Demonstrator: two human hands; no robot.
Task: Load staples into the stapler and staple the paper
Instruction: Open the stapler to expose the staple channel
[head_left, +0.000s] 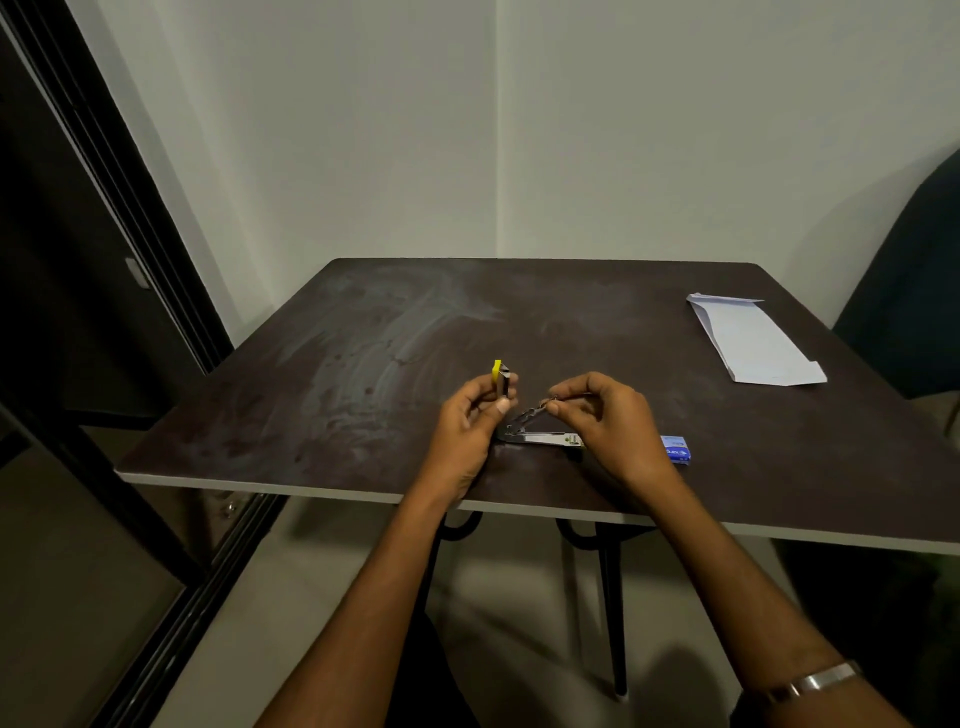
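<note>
Hands first — I count two over the dark bench (363, 364). My left hand (470, 426) has its grip closed on the yellow top (497, 372) of the one stapler (535, 434), lifted up, while the stapler's silver base lies flat on the bench between both hands. My right hand (605, 415) pinches something small and thin at the raised metal arm — I cannot tell if it is staples. One blue staple box (677, 450) sits just beside that wrist. One folded white paper (753, 343) lies well apart, far right.
</note>
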